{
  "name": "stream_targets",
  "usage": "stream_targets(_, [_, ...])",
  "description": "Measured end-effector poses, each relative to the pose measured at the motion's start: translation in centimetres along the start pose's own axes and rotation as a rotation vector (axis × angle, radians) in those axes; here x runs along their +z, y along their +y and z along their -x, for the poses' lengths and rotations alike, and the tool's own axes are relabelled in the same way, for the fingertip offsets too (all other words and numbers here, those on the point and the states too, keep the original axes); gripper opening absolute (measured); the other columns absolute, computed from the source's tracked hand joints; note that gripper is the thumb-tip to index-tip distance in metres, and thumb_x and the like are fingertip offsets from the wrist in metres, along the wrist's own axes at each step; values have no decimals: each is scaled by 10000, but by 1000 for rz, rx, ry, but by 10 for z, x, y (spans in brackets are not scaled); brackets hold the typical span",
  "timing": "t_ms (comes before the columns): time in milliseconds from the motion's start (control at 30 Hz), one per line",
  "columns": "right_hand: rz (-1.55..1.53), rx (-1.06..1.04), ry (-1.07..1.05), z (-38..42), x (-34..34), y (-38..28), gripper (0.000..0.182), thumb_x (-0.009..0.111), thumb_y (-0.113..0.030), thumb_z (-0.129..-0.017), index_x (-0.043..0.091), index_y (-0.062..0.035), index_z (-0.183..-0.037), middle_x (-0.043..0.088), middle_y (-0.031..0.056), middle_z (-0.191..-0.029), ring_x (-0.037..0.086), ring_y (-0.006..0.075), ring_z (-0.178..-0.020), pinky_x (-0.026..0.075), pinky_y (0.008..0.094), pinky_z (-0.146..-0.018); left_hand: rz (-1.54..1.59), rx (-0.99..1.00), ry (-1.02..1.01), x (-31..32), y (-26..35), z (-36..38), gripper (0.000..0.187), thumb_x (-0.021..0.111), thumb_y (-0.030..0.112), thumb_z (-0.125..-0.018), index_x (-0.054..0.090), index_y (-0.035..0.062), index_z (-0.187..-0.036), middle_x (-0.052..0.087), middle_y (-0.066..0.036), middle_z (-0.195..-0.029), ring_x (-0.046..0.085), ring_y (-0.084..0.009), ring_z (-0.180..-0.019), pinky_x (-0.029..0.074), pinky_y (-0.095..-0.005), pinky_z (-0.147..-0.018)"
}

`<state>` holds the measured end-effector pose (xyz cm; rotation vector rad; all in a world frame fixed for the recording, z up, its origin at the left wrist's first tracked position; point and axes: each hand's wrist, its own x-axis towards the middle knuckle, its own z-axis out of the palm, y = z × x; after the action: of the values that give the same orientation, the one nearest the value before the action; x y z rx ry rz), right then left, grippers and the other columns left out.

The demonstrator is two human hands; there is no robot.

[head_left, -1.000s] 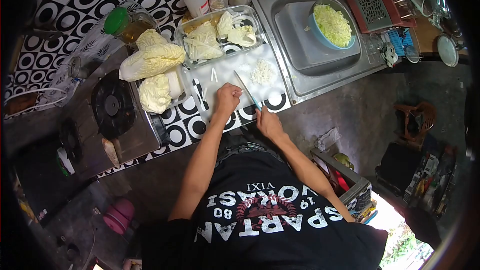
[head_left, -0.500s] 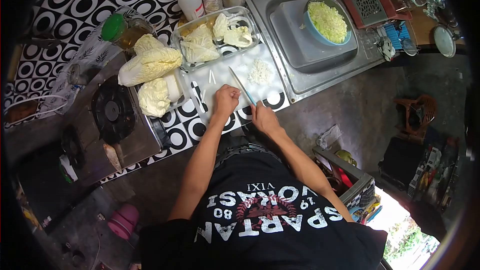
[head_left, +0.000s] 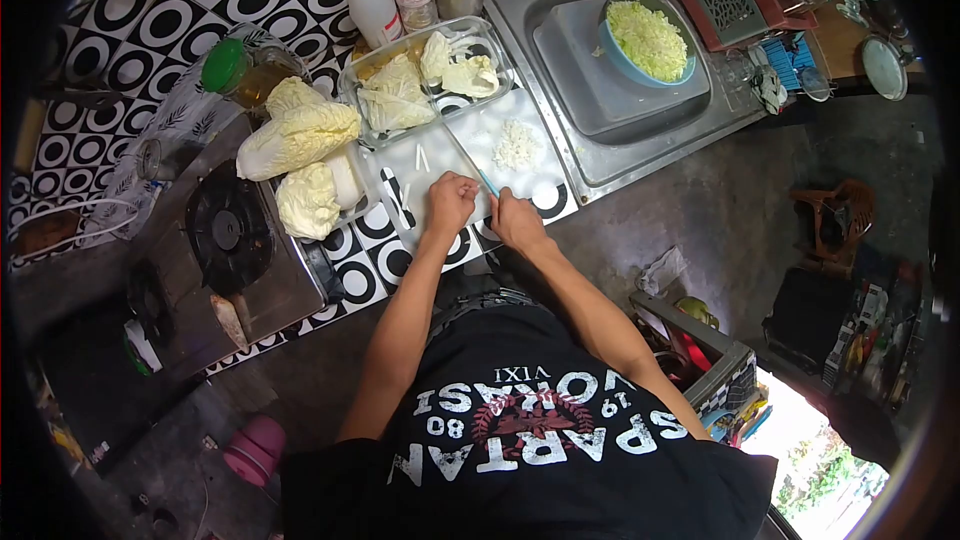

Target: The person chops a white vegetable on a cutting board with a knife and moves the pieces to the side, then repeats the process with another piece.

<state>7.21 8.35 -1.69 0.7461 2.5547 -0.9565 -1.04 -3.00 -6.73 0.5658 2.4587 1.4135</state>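
Note:
My right hand is closed around the blue handle of a knife. The thin blade points away from me, above a pale cutting board. Just left of the knife, my left hand has its fingers curled at the board's near part; whatever they hold is hidden. To the right of the blade lies a small heap of finely chopped white pieces. A few thin white strips rest on the board beyond my left hand.
A clear container holds cabbage leaves behind the board. Whole napa cabbage sits to the left, beside a stove. On the right, a blue bowl of shredded cabbage stands on the sink. Bottles stand at the back.
My right hand has shifted slightly left and away from me, bringing the knife closer to my left hand. The left hand stays almost in place, and the view has shifted a little.

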Motion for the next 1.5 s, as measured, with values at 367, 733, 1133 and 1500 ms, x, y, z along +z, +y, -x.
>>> stream_targets(367, [-4, 38, -33, 25, 9, 17, 358, 416, -298, -951, 492, 52, -943, 602, 324, -772, 590, 502, -783, 463, 560, -718, -11, -23, -11, 0, -2, 0, 94, 694, 4, -668, 691, 38, -757, 616, -115, -753, 629, -227, -654, 514, -317, -624])
stream_targets(733, [-27, 5, -26, 9, 3, 6, 369, 416, -305, -947, 502, 53, -923, 601, 328, -772, 597, 492, -771, 472, 552, -706, 4, -8, -3, 0, -3, 0, 126, 677, 19, -661, 698, 36, -784, 614, -110, -747, 631, -215, -652, 520, -310, -636])
stream_targets(1133, [-29, 19, 4, 1, 15, 8, 379, 404, -315, -951, 511, 47, -918, 605, 323, -774, 595, 500, -782, 469, 554, -714, 27, 18, -23, 0, -8, 1, 105, 671, 4, -714, 709, 35, -807, 626, -110, -765, 623, -209, -641, 500, -288, -613])
stream_targets(1500, [-59, 3, -74, 22, 6, 16, 383, 394, -307, -954, 501, 59, -918, 602, 331, -773, 595, 498, -777, 467, 553, -715, 15, -26, 8, -1, -1, 1, 110, 661, -31, -675, 697, 43, -748, 626, -116, -747, 628, -226, -648, 509, -312, -612])
